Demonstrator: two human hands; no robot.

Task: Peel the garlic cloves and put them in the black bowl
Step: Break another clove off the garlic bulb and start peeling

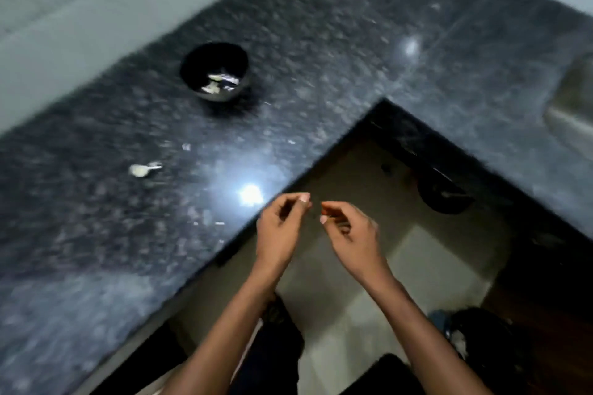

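Between cloves, likely; left hand (pixel 282 228) and right hand (pixel 349 231) fingers curled, contents unclear; next: fetch garlic piece (pixel 144 169) on worktop (pixel 321 58), peel, drop in black bowl (pixel 214 71).

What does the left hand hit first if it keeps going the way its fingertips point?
Probably the right hand: the left hand has its fingertips aimed at it across a small gap. Depth is unclear in the blur.
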